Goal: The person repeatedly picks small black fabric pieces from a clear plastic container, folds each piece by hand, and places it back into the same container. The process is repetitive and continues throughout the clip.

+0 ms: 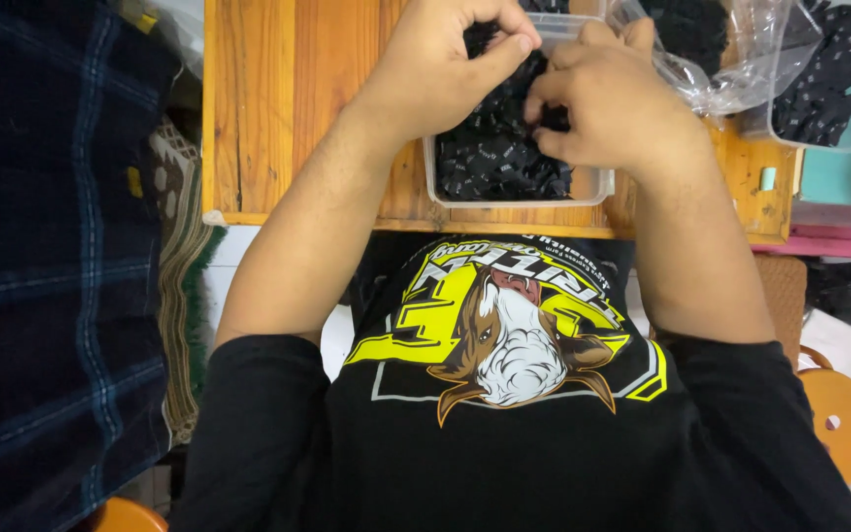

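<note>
A clear plastic tub (598,185) full of small black fabric labels (490,158) sits on the wooden table (278,108) right in front of me. Both of my hands hover over the tub. My left hand (455,64) has its fingers curled and pinched on black labels at the tub's far side. My right hand (608,99) pinches more labels beside it, fingertips nearly touching the left thumb. Most of what the fingers hold is hidden by the hands.
A crumpled clear plastic bag (731,69) and a second clear tub of black labels (824,79) lie at the table's right. A dark plaid cloth (41,276) hangs on the left. An orange stool (839,414) stands lower right. Pink and teal trays (839,212) sit beyond the table's right edge.
</note>
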